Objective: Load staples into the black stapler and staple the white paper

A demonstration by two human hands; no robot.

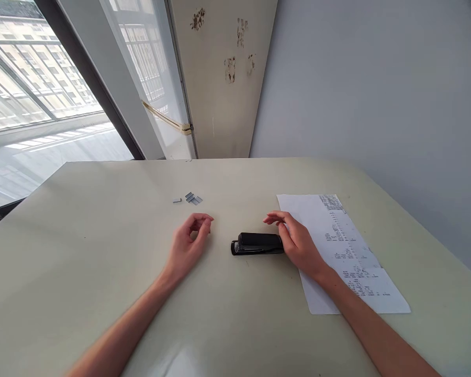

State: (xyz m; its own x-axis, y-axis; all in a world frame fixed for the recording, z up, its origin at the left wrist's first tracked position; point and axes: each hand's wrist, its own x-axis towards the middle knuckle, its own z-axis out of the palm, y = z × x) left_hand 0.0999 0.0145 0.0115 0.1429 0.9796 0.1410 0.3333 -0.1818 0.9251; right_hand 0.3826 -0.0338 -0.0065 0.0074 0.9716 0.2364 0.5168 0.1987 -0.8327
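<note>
A black stapler lies on its base on the pale table, its narrow front end pointing left. My right hand is over the stapler's right end and hides it; the fingers are stretched out and slightly bent, gripping nothing. Whether the palm touches the stapler I cannot tell. To the left, my left hand rests on the table with its fingers curled in and the thumb against them, no object visible in it. Just beyond it lie several short strips of staples, with one separate strip beside them.
Printed white sheets of paper lie on the right, partly under my right forearm. The table reaches back to a stained cream panel and a grey-blue wall. A window with railings is at the left.
</note>
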